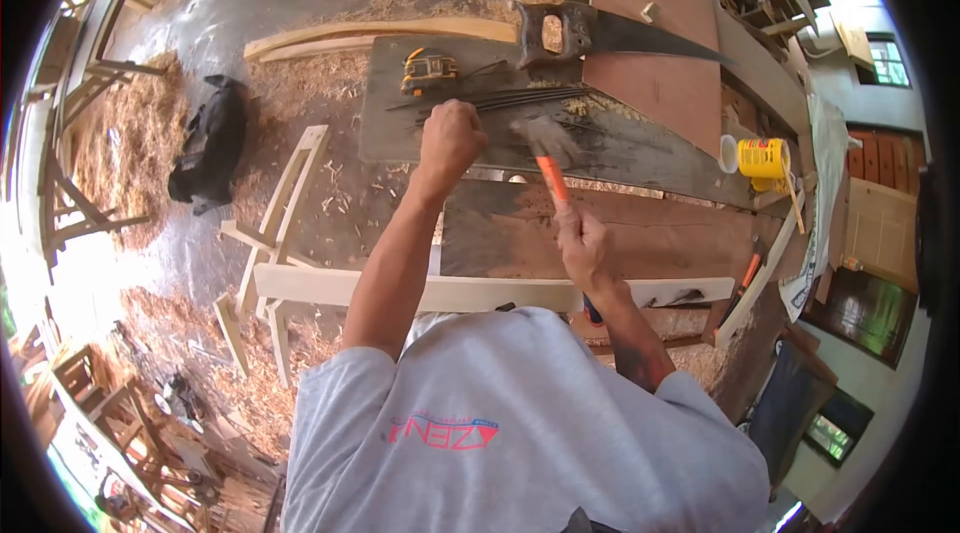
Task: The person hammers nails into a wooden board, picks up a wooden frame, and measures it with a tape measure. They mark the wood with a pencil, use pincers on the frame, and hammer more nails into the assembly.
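Observation:
My right hand [584, 243] is wrapped round the orange handle of a hammer [552, 173], whose head is smeared by motion over the dark board [640, 158]. My left hand [453, 136] is closed in a fist at the near ends of several thin dark rods [530, 98]; what its fingers hold, if anything, is hidden. Just beyond that fist stands a yellow and black tape measure [430, 71]. A handsaw [570, 35] lies farther back, its blade across a reddish wood panel [660, 8].
A pale wooden rail [480, 295] crosses close in front of my body. At the right is a yellow container [762, 159]. A pale wooden frame [285, 203] stands at the left, near a black bundle [212, 145] on the shavings-strewn floor.

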`<state>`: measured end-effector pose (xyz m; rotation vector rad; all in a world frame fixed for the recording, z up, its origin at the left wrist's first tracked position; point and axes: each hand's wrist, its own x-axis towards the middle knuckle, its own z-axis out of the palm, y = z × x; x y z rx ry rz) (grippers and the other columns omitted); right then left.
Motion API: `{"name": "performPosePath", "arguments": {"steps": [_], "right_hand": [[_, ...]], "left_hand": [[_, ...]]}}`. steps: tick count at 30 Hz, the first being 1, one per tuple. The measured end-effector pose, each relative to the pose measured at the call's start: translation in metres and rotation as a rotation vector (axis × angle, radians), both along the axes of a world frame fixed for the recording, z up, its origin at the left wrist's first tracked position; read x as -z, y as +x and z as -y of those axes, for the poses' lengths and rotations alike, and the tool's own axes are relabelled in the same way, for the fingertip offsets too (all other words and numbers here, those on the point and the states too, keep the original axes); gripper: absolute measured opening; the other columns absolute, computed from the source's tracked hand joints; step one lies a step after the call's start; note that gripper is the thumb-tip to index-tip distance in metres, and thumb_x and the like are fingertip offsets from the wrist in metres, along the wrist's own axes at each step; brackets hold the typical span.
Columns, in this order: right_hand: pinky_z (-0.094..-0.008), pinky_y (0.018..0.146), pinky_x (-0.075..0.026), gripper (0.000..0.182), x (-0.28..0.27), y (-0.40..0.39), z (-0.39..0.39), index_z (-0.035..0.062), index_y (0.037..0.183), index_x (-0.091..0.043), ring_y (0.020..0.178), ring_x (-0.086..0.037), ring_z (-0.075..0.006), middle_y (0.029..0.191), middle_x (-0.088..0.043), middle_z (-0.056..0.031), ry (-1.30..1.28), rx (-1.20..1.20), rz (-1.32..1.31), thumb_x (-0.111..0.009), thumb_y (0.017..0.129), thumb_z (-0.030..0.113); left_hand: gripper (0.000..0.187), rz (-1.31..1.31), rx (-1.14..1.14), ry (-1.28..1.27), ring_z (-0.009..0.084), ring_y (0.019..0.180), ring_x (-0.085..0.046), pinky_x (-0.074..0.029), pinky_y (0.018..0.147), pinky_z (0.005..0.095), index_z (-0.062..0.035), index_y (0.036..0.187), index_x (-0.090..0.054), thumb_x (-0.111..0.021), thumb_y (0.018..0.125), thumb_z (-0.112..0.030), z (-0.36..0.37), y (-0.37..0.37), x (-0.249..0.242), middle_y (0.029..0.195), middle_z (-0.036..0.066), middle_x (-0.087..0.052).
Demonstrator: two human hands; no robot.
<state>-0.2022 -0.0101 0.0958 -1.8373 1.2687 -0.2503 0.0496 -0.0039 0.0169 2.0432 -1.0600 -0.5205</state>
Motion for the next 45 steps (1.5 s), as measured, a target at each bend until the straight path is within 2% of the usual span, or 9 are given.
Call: {"name": "performPosePath", "arguments": {"steps": [9,13,19,21,28,30,31,33,45], "right_hand": [[-0.0453,0.057,-0.045,0.045,-0.004,0.005,0.014,0.0,0.087,-0.061,0.061,-0.057,-0.0416,0.066,-0.056,-0.0229,-0.125,-0.155,-0.065,-0.05,0.102,0.04],[-0.0469,0.058,-0.044,0.047,-0.017,0.009,0.008,-0.0006,0.087,-0.06,0.063,-0.058,-0.043,0.067,-0.056,-0.0241,-0.107,-0.108,-0.035,-0.049,0.102,0.042],[-0.0467,0.057,-0.043,0.049,0.004,-0.005,0.011,-0.0015,0.086,-0.06,0.061,-0.057,-0.0421,0.066,-0.054,-0.0251,-0.126,-0.098,-0.063,-0.048,0.102,0.044],[-0.038,0.054,-0.043,0.046,0.0,-0.013,0.007,-0.0015,0.09,-0.063,0.056,-0.052,-0.0215,0.062,-0.053,-0.0143,-0.109,-0.076,-0.007,-0.05,0.103,0.04],[-0.0363,0.054,-0.043,0.047,0.013,-0.026,0.008,-0.0009,0.084,-0.062,0.054,-0.051,-0.02,0.059,-0.052,-0.0129,-0.092,0.005,-0.061,-0.051,0.102,0.04],[-0.0452,0.056,-0.043,0.054,0.007,-0.029,0.0,-0.002,0.084,-0.06,0.058,-0.055,-0.0398,0.064,-0.055,-0.0233,-0.036,0.08,-0.013,-0.047,0.102,0.047],[-0.0452,0.056,-0.043,0.054,0.006,-0.028,0.0,-0.002,0.084,-0.06,0.058,-0.055,-0.0398,0.064,-0.055,-0.0233,-0.034,0.086,-0.011,-0.047,0.102,0.047],[-0.0356,0.054,-0.043,0.048,0.005,-0.026,0.003,-0.0001,0.083,-0.062,0.055,-0.054,-0.0166,0.056,-0.05,-0.0086,-0.135,0.042,-0.07,-0.052,0.102,0.042],[-0.0359,0.052,-0.044,0.049,0.036,-0.041,0.022,-0.0002,0.082,-0.064,0.052,-0.055,-0.0187,0.056,-0.053,-0.0101,-0.114,0.1,-0.053,-0.05,0.102,0.042]], "left_hand": [[0.013,-0.008,0.013,-0.004,0.0382,0.074,-0.068,-0.055,0.073,0.0428,0.0002,0.071,-0.072,-0.073,0.062,-0.009,0.003,0.003,-0.004,0.075,0.022,-0.068],[0.012,-0.042,0.051,0.036,0.0381,0.075,-0.068,-0.054,0.073,0.0435,-0.0001,0.07,-0.071,-0.074,0.062,-0.009,-0.003,0.0,-0.008,0.074,0.021,-0.068],[0.015,0.043,0.054,-0.026,0.0344,0.073,-0.069,-0.054,0.07,0.0407,-0.0006,0.071,-0.072,-0.077,0.061,-0.01,0.002,0.006,0.002,0.072,0.019,-0.068],[0.016,-0.035,0.106,-0.014,0.0336,0.073,-0.069,-0.054,0.069,0.0397,-0.0006,0.071,-0.072,-0.078,0.06,-0.011,-0.003,0.003,-0.004,0.073,0.019,-0.069],[0.012,-0.062,0.103,0.007,0.0374,0.076,-0.068,-0.054,0.072,0.0426,-0.001,0.072,-0.072,-0.075,0.062,-0.008,-0.004,0.005,-0.009,0.075,0.02,-0.068],[0.012,-0.072,0.093,-0.005,0.0373,0.076,-0.068,-0.054,0.072,0.0429,-0.0002,0.072,-0.072,-0.074,0.063,-0.008,-0.006,0.002,-0.008,0.076,0.021,-0.068],[0.012,-0.07,0.099,-0.002,0.0373,0.076,-0.068,-0.054,0.072,0.0429,-0.0002,0.072,-0.072,-0.074,0.063,-0.008,-0.007,0.002,-0.008,0.076,0.021,-0.068],[0.016,-0.017,0.079,-0.001,0.0333,0.072,-0.068,-0.053,0.069,0.04,-0.0006,0.072,-0.072,-0.079,0.062,-0.011,-0.004,0.002,-0.007,0.074,0.018,-0.069],[0.012,-0.009,0.068,0.058,0.0356,0.075,-0.068,-0.054,0.071,0.0422,-0.0021,0.072,-0.071,-0.074,0.064,-0.011,-0.001,0.003,-0.004,0.076,0.018,-0.069]]}}
